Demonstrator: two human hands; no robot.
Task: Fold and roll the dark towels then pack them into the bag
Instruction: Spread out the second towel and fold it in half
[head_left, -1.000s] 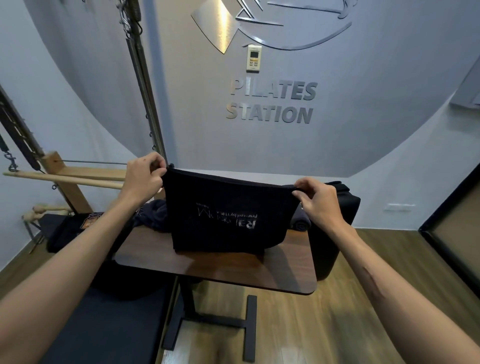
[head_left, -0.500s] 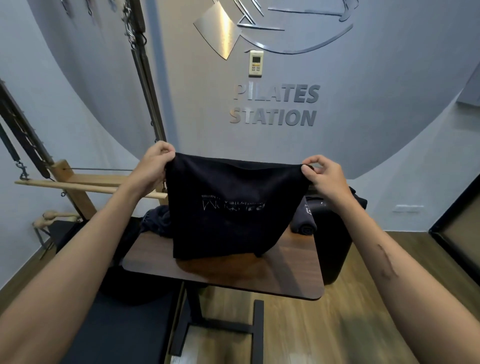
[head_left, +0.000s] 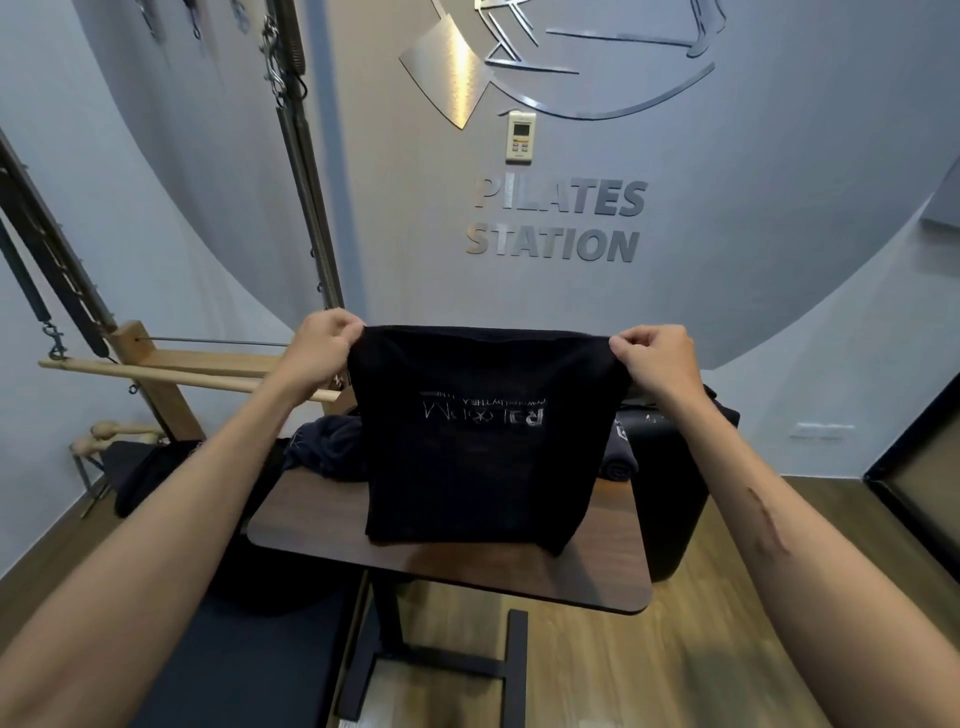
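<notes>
Folding step: my left hand (head_left: 319, 347) and right hand (head_left: 655, 358) each pinch a top corner of the towel (head_left: 483, 436) hanging over the table (head_left: 519, 571); next I'd lay it flat, roll it toward the bag (head_left: 670, 467) at 2 o'clock.

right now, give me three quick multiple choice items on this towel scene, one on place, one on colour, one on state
1. Where is the rolled towel?
A. on the floor
B. on the table's right side
C. on the wall

2. What colour is the held towel?
A. white
B. red
C. black

3. How is the held towel kept up?
A. pinched at both top corners
B. lying flat
C. draped over one arm

Answers:
B, it lies on the table beside the bag.
C, the cloth is black.
A, left hand and right hand each pinch a corner.
</notes>
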